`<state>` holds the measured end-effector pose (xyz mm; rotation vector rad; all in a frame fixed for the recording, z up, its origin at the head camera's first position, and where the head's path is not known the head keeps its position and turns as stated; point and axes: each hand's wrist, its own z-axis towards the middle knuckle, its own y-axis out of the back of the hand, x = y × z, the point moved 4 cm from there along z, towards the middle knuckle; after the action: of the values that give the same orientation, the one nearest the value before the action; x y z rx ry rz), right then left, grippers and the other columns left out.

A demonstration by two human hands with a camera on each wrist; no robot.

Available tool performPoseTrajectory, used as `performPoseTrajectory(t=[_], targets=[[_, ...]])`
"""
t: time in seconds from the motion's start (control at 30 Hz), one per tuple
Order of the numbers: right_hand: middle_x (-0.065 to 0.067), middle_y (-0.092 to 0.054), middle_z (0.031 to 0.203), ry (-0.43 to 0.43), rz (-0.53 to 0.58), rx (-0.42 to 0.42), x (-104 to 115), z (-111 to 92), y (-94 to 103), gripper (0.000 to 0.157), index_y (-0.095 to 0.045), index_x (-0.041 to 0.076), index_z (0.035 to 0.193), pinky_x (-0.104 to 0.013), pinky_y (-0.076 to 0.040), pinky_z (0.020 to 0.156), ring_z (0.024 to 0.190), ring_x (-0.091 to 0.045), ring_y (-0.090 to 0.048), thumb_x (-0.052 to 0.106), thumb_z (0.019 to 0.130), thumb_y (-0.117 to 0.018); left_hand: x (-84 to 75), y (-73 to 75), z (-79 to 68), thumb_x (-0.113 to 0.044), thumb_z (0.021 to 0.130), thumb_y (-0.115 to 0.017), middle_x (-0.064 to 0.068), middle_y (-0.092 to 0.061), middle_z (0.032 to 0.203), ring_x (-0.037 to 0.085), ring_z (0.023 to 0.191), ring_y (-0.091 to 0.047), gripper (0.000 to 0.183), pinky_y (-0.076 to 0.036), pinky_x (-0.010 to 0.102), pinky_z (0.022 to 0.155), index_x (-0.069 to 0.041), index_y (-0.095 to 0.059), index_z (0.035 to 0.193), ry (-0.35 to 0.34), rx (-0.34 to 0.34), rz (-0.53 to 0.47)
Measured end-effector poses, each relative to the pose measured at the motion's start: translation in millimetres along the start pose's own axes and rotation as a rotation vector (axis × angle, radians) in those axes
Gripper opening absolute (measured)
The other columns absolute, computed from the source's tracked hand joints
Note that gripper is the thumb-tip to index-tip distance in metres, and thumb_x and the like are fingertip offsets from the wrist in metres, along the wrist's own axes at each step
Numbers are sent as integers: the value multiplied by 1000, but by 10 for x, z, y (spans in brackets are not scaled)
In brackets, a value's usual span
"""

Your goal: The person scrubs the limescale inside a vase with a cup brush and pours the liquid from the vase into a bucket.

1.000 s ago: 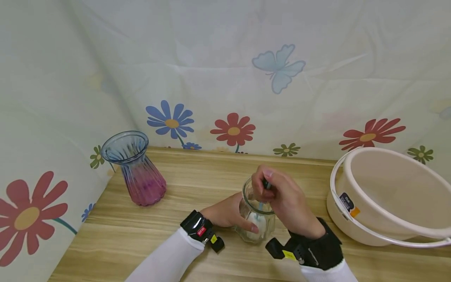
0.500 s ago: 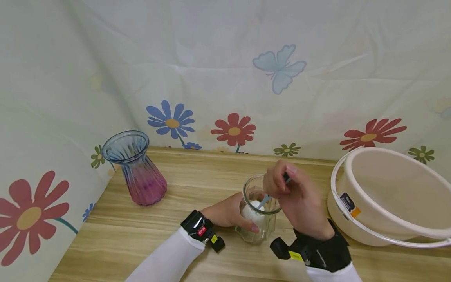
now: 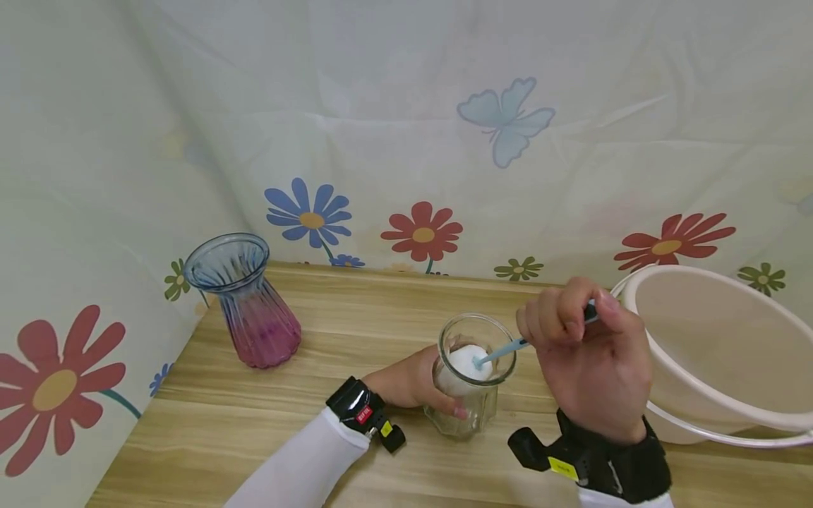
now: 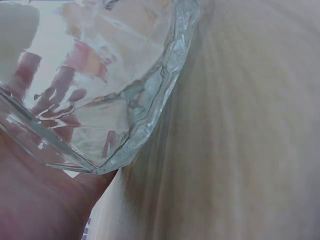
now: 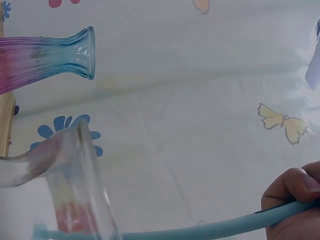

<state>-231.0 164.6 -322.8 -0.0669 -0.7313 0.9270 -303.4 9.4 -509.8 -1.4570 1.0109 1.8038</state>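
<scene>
Rightward and upward is how your right hand (image 3: 591, 346) has shifted since the earlier frames, laying the blue handle (image 3: 504, 351) over at a slant and lifting the white head (image 3: 466, 362) from lower in the glass jar (image 3: 484, 415) to near its mouth. Farthest left, the blue-and-pink vase (image 3: 263, 328) stands apart from both your hands. Next, your left hand (image 3: 416, 381) holds the jar from its left side, thumb across the front and fingers around the far wall; the jar stands on the tabletop (image 3: 356, 310). Expect it to be fairly heavy, rigid, breakable and slick if wet, so keep that grip low on the faceted body, clear of the rim. Inside it, the head looks soft and likely to squash at the mouth, while the thin handle should be light and slightly springy. Your right hand grips that handle at its far end, well placed for leverage, just in front of the pale bucket (image 3: 670, 386).
</scene>
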Motion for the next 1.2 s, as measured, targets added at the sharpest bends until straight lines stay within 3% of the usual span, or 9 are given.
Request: performPoseTrajectory(t=[0.27,0.57,0.9,1.2], targets=[[-4,-28,68,-11,-46,1,-44,-17,-46,38,-34,3,80,-35,-21,64,62,-19,-30,11,104,-6,6,-1,3,-14,82,-86,-6,-63,133,9,125,-57,74,-40,30,115,-25,-48,145,3,-2,-19],[-3,-28,70,-86,-197,4,-220,-41,-111,35,-34,4,81,-36,-25,64,62,-19,-31,5,105,-9,3,-4,0,-11,80,-86,-2,-61,131,10,115,-60,74,-52,29,100,-22,-47,143,22,-15,-56],[-2,-28,72,-284,-353,23,-449,-60,-194,32,-37,7,82,-36,-26,58,62,-21,-29,7,108,-18,12,11,-8,-26,83,-88,-7,-65,120,5,105,-61,65,-50,25,97,-17,-52,136,30,2,-6],[-4,-28,73,-457,-397,45,-524,-89,-182,32,-34,6,81,-35,-25,59,64,-23,-27,8,110,-20,32,6,3,-34,83,-88,-8,-61,127,7,117,-57,70,-46,29,108,-19,-49,139,8,20,-3]])
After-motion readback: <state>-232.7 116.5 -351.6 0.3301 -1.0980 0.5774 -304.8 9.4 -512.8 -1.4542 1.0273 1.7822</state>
